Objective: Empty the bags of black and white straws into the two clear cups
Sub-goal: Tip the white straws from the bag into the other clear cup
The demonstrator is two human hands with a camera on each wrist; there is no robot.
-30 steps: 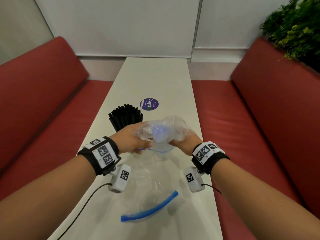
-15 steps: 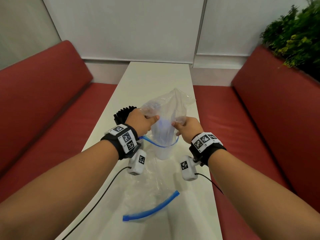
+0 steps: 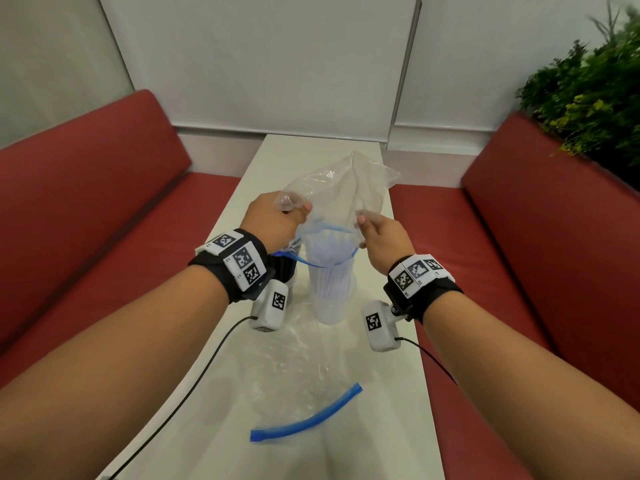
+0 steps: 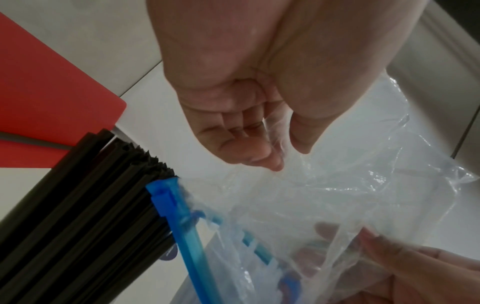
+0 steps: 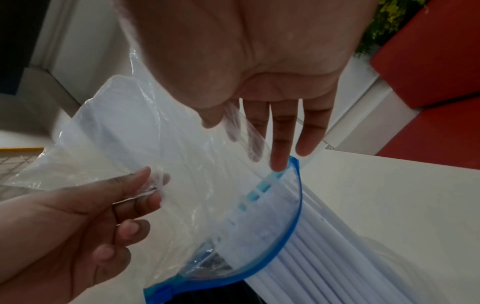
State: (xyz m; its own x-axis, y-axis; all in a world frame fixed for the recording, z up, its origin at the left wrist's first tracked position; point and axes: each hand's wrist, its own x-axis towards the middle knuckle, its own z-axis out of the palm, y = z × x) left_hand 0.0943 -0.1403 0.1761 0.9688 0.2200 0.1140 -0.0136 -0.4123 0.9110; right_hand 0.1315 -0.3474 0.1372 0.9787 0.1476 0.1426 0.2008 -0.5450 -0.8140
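Both hands hold a clear zip bag point(image 3: 341, 188) upside down above a clear cup point(image 3: 330, 311) packed with white straws point(image 3: 330, 282). My left hand point(image 3: 298, 207) pinches the bag's left side, and my right hand point(image 3: 362, 220) pinches its right side. The bag's blue zip mouth point(image 5: 292, 222) hangs open around the tops of the white straws point(image 5: 298, 261). Black straws point(image 4: 78, 216) stand bunched just left of the bag, mostly hidden behind my left wrist in the head view. Their cup is not visible.
A second clear bag with a blue zip strip point(image 3: 306, 422) lies flat on the narrow white table point(image 3: 398, 410) near me. Red benches point(image 3: 104, 220) run along both sides, and a green plant point(image 3: 588, 98) stands at the far right. Wrist camera cables trail over the table.
Both hands have lifted the bag upward, and more of the white straws now shows below its blue mouth. The view has tilted up.
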